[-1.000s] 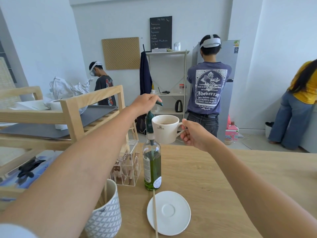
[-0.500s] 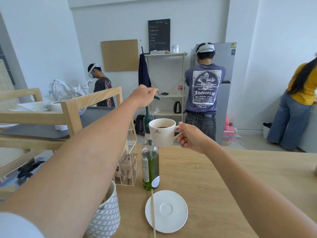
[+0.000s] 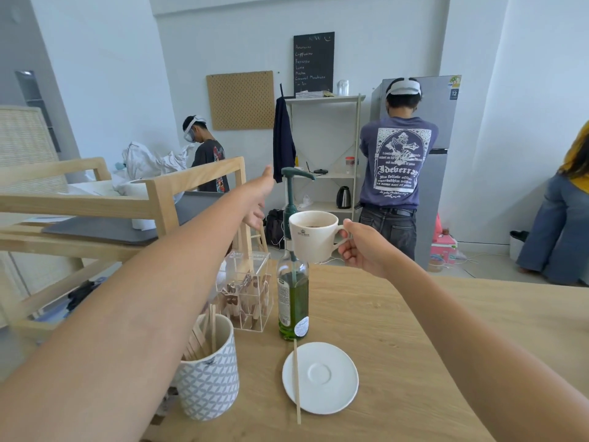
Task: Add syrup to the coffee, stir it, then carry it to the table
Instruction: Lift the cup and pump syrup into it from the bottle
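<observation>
A white coffee cup (image 3: pixel 314 237) with dark coffee in it hangs in the air under the spout of the green pump (image 3: pixel 294 177). My right hand (image 3: pixel 360 247) grips its handle. The pump tops a green syrup bottle (image 3: pixel 293 301) standing on the wooden table (image 3: pixel 414 330). My left hand (image 3: pixel 258 199) is just left of the pump head, fingers spread and off it. A white saucer (image 3: pixel 320 378) lies in front of the bottle, with a wooden stir stick (image 3: pixel 297 381) across its left rim.
A patterned cup of wooden sticks (image 3: pixel 207 374) and a clear box of sachets (image 3: pixel 245 291) stand left of the bottle. A wooden rack (image 3: pixel 127 205) rises at left. Three people stand beyond the table near a shelf (image 3: pixel 325 154) and fridge (image 3: pixel 443 173).
My left hand has come off the pump head and opened, and the pump head has risen. The cup stays under the spout in my right hand.
</observation>
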{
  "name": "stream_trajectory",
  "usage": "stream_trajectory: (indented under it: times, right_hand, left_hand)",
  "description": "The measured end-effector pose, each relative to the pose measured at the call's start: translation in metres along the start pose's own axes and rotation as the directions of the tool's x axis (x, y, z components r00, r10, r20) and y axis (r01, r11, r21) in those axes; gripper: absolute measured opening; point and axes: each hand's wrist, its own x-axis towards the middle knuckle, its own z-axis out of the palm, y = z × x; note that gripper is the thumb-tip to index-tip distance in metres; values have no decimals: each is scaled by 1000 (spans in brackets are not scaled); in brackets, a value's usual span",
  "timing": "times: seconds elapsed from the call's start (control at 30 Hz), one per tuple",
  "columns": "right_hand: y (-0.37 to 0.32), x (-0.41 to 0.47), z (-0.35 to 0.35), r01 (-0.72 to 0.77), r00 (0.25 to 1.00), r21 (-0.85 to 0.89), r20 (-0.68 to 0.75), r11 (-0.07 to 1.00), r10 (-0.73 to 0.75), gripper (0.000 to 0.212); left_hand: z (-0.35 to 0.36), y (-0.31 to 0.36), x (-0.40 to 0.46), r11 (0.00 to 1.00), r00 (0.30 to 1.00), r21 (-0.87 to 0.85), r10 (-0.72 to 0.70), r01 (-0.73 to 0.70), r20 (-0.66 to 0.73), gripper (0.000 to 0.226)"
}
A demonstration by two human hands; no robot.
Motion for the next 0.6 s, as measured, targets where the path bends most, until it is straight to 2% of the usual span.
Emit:
stream_trajectory:
  times: [0.1, 0.23, 0.37, 0.6]
  right_hand:
    - [-1, -3, 3, 6, 1000, -4, -1, 1000, -6, 38]
    - [1, -9, 4, 5, 1000, -7, -5, 1000, -5, 37]
    - [5, -13, 4, -16, 1000, -2, -11, 1000, 16, 37]
    - [17, -19, 2, -51, 998, 5, -32, 999, 51, 33]
  left_hand:
    - [-4, -13, -7, 993, 984, -49, -101, 109, 147, 111]
    - [4, -21, -11, 980, 971, -153, -89, 125, 223, 111]
    - [11, -24, -19, 975, 963, -193, -59, 113, 262, 108]
    - [22, -34, -28, 983, 964, -164, -40, 86, 265, 106]
